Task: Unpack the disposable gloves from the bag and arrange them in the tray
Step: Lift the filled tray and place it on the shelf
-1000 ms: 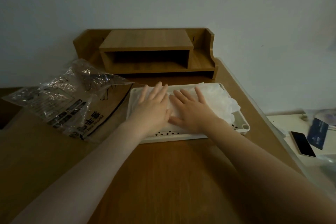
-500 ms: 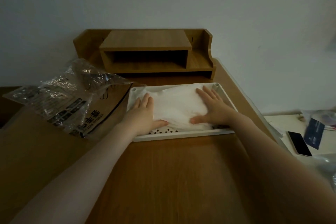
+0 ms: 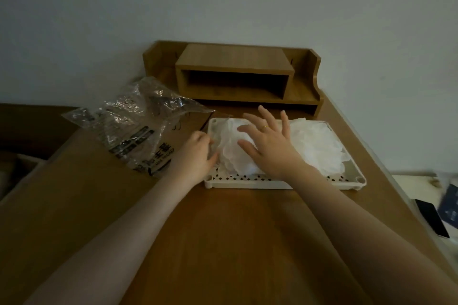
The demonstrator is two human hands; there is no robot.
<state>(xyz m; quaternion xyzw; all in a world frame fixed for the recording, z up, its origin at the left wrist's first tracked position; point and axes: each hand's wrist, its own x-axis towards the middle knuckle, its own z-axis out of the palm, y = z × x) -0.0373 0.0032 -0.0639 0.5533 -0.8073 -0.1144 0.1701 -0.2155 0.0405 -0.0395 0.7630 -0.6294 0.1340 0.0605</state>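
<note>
— Two hands over one tray (image 3: 282, 184); where are the gloves (image 3: 317, 146) themselves?

— Heaped inside the white perforated tray, a loose translucent pile spread from its left end almost to the right; the clear printed bag (image 3: 138, 129) lies crumpled on the table (image 3: 223, 242) just left of the tray, and looks emptied, though its inside is hard to read.

— And the hands?

— The right hand (image 3: 269, 146) rests flat on the pile, fingers (image 3: 266, 116) straight and spread; the left hand (image 3: 195, 153) sits at the tray's left edge, fingers curled toward the film; whether it pinches a glove cannot be told.

— How would the pile handle?

— Probably very light, limp and slippery; thin sheets that cling and spring back up; a flat palm seems better for pressing, and a pinch at the cuffs for lifting single pieces; a hard tug might tear them.

— Anything in the way?

— A wooden shelf unit (image 3: 235, 74) stands close behind the tray; a dark phone (image 3: 432, 218) lies well apart on a surface to the right; the bag crowds the left hand's side.
</note>
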